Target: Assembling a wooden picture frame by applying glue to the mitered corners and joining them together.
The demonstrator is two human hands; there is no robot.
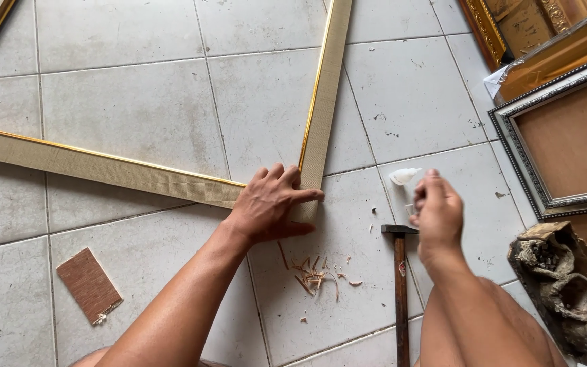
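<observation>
Head view: the left hand (273, 204) is pressing down, fingers spread flat, on the mitred corner of a beige fabric-faced picture frame with a gold inner edge (321, 102), which is lying on the grey tiled floor (137, 102). The right hand (437, 214) is hovering just right of that corner, its fingers pinched around a small clear item; what it is cannot be told. A small white squeeze bottle (403, 176) is lying on the floor just beyond those fingers. A wooden-handled hammer with a dark steel head (400, 272) is resting below the right hand, and pale wood shavings (314, 275) are scattered beside it. Risk, as judged: the corner joint could be slipping open if the pressing hand shifts, and shavings could be getting under the frame. A battered box at lower right (565, 292) is holding crumpled paper pouches of what appear to be small dark nails. A brown rectangular board offcut (90, 285) is lying well apart at left.
</observation>
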